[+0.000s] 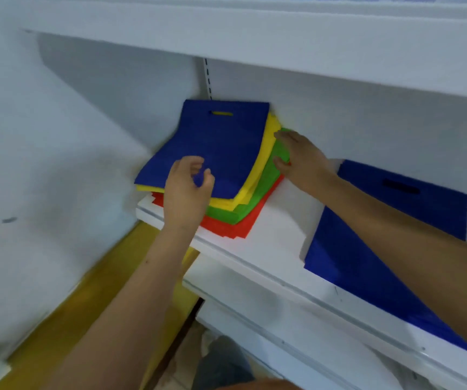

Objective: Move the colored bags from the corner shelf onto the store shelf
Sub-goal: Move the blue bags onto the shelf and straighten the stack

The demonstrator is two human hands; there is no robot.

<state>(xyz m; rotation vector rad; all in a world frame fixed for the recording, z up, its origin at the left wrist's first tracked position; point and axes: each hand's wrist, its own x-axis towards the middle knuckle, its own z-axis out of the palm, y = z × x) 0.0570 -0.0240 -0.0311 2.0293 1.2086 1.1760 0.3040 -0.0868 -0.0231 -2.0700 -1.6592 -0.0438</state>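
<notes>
Stack (226,175) of flat bags in the shelf corner, fanned out: blue bag (218,144) on top, then yellow (257,170), green (243,209), red (235,226) at the bottom. Second blue bag (381,243) already lying flat on the shelf (269,243), well apart from the stack, under the right forearm.

Left hand (187,190) over the near edge of the top blue bag, fingers curled and thumb closing toward them; appears to pinch a bit of blue cloth, though blur leaves the pinch uncertain. Just below that grip, the yellow and red edges poking out past the shelf lip. Right hand (297,159) at the stack's far side, fingers mostly straight, resting on the green and yellow edges beside the top bag, seemingly steadying the layers.

Likely step: peeling off the top blue bag to carry it across.

Risks from here:
- Thin, clinging fabric; a shallow pinch may take yellow along with blue, or slip off altogether.
- Stack overhanging the lip on the grip side; a sideways drag could pull lower bags off the edge.
- Lifting the right hand too early would let the fanned layers skew.
</notes>
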